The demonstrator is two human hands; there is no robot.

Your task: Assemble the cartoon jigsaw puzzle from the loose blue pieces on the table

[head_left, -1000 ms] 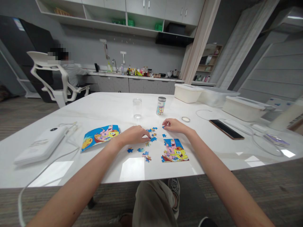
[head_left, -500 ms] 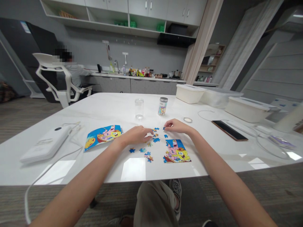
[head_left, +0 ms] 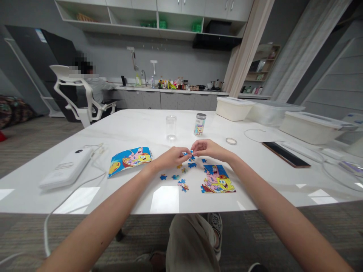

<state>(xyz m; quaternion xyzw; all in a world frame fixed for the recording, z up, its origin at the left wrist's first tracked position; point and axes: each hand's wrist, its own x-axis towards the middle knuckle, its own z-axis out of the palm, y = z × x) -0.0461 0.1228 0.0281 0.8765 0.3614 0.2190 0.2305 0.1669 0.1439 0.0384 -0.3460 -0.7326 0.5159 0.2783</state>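
Note:
Over the loose pieces, my left hand (head_left: 172, 156) and my right hand (head_left: 210, 149) meet fingertip to fingertip. Both are closed in a pinch, with small blue jigsaw puzzle pieces at the fingertips; the fingers partly hide them. Beneath and in front lie loose puzzle pieces, among them a blue piece (head_left: 192, 165), a single piece (head_left: 204, 161) near my right wrist, and a pink-and-blue cluster (head_left: 183, 185). A partly joined puzzle (head_left: 217, 179) with cartoon figures lies left of my right forearm. Beyond my left wrist rests a curled picture sheet (head_left: 130, 160) showing the same figures.
Farther back stand a clear jar (head_left: 171, 128) and a printed canister (head_left: 200, 124), with a ring-shaped lid (head_left: 231, 141) to their right. A white power bank (head_left: 68, 168) with cables lies left, a dark phone-like slab (head_left: 285, 154) right. White storage boxes (head_left: 234, 108) line the back right.
My right hand has moved left to meet my left hand. My left thumb and fingers, apart before, have come together. The whole view has shifted slightly.

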